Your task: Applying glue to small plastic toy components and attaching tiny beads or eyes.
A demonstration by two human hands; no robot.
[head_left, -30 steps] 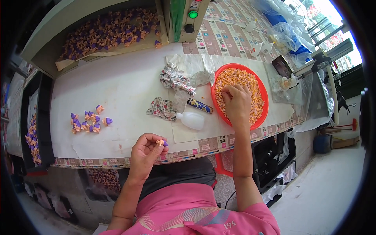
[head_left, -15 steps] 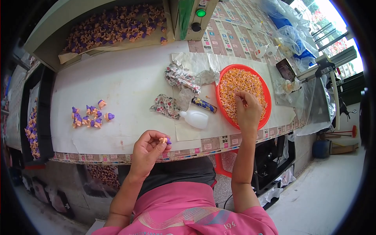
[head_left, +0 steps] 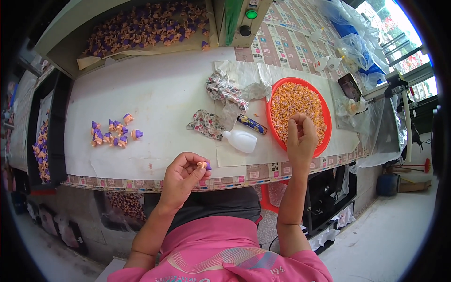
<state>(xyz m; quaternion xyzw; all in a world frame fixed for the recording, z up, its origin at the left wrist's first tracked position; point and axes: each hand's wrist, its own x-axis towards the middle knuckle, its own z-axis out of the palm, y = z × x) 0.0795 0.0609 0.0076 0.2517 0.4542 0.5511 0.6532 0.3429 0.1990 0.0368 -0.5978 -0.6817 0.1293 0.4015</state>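
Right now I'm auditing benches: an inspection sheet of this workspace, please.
Surface: pale paper with reddish smudges.
Things: purple-capped figure in the left hand; loose figures on the paper; red basin of small orange-and-white pieces.
Clutter: white bottle, floral cloths and dark tube left of the basin.
Hands: left, closed on the figure; right hand, over the basin, grasp unclear.
Cables: thin dark cord near the red stool.
Surroundings: black tray at left; lit green button.

Left hand [head_left: 181, 181] pinched, right hand [head_left: 302, 139] fingers-curled, forearms [head_left: 293, 197] forward
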